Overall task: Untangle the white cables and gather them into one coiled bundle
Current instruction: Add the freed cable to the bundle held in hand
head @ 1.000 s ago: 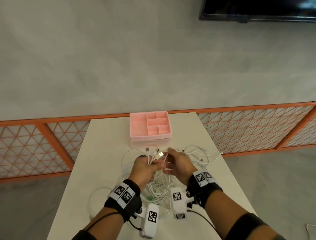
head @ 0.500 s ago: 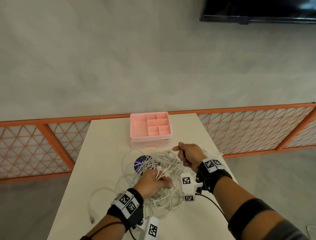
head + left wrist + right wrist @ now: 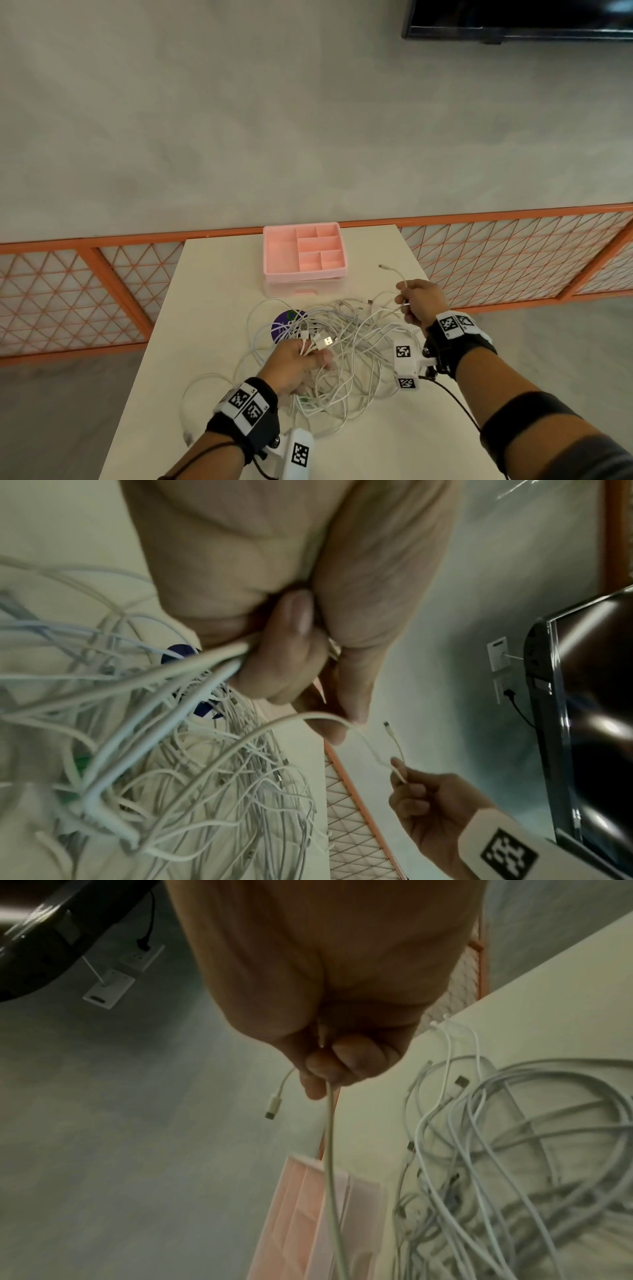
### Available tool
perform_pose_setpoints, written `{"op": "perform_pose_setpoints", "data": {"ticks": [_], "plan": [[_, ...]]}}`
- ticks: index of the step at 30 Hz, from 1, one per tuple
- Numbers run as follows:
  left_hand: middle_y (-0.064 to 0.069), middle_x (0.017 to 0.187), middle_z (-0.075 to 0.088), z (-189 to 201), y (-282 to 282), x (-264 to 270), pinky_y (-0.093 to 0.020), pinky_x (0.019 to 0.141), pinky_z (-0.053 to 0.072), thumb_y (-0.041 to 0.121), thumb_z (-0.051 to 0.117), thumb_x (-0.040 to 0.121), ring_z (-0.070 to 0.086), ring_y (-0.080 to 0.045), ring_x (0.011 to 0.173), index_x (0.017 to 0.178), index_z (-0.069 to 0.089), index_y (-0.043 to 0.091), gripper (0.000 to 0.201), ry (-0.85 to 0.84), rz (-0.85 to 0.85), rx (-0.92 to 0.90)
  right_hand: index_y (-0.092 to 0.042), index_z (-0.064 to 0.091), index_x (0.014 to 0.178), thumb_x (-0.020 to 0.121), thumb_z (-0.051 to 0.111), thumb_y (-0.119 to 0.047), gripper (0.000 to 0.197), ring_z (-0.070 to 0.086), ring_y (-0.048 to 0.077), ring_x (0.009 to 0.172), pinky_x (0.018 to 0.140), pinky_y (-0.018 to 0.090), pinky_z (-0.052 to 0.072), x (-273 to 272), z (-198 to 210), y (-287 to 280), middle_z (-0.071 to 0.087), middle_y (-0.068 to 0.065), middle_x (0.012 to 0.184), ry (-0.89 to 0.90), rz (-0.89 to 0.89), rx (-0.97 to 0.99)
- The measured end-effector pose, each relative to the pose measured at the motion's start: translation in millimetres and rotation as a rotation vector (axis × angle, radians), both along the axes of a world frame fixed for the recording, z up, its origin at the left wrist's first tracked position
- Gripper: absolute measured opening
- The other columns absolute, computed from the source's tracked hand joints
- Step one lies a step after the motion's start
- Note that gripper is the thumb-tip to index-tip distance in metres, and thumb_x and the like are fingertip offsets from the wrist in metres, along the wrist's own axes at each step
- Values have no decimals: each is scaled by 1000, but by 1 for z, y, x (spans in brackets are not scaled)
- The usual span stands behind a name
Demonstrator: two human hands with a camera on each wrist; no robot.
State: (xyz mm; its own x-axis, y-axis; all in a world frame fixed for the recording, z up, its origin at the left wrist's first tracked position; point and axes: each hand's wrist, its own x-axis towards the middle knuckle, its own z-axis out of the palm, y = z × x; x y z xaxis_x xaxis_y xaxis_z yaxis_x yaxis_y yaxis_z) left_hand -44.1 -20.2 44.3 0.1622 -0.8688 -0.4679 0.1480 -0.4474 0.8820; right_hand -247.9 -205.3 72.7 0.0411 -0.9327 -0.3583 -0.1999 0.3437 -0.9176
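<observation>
A tangle of white cables [image 3: 346, 356] [image 3: 212, 777] [image 3: 514, 1150] lies on the white table [image 3: 212, 308]. My left hand [image 3: 294, 363] [image 3: 274, 647] grips several cable ends, their USB plugs [image 3: 322, 341] sticking out past the fingers. My right hand [image 3: 419, 301] [image 3: 421, 804] [image 3: 329, 1064], raised at the tangle's right side, pinches one single cable [image 3: 329, 1150] near its end. That cable's small plug [image 3: 381, 266] [image 3: 274, 1106] juts beyond the fingers, and the strand runs back into the pile.
A pink compartment tray [image 3: 303, 251] [image 3: 308, 1218] stands on a pale drawer box at the table's far edge. A purple disc [image 3: 286, 323] lies under the cables. An orange lattice fence [image 3: 68, 291] runs behind the table; a dark screen [image 3: 513, 20] hangs on the wall.
My right hand has drawn away to the right and up, pulling one cable end out of the tangle. My left hand has dropped toward me with its clutch of plug ends.
</observation>
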Motion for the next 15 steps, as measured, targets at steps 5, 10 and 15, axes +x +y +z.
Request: {"op": "perform_pose_setpoints", "data": {"ticks": [5, 10, 15], "plan": [[-7, 68, 62, -4, -2, 22, -19, 37, 23, 28, 55, 100, 29, -8, 40, 90, 66, 0, 32, 122, 350, -66, -7, 61, 105, 97, 40, 2, 25, 56, 23, 59, 49, 28, 49, -66, 3, -30, 61, 14, 78, 5, -333, 37], [6, 49, 33, 11, -6, 35, -17, 34, 18, 34, 43, 105, 23, -6, 37, 74, 50, 12, 38, 340, 523, -133, -8, 62, 103, 94, 58, -21, 16, 64, 20, 84, 67, 25, 53, -126, 7, -37, 62, 4, 87, 722, -216, 80], [5, 52, 28, 29, -17, 25, -19, 37, 16, 22, 46, 102, 21, -6, 40, 71, 47, 13, 31, 442, 483, -199, 1, 55, 129, 91, 57, -9, 39, 58, 27, 89, 76, 45, 56, -127, -18, -27, 62, 24, 121, 468, -320, 99]]}}
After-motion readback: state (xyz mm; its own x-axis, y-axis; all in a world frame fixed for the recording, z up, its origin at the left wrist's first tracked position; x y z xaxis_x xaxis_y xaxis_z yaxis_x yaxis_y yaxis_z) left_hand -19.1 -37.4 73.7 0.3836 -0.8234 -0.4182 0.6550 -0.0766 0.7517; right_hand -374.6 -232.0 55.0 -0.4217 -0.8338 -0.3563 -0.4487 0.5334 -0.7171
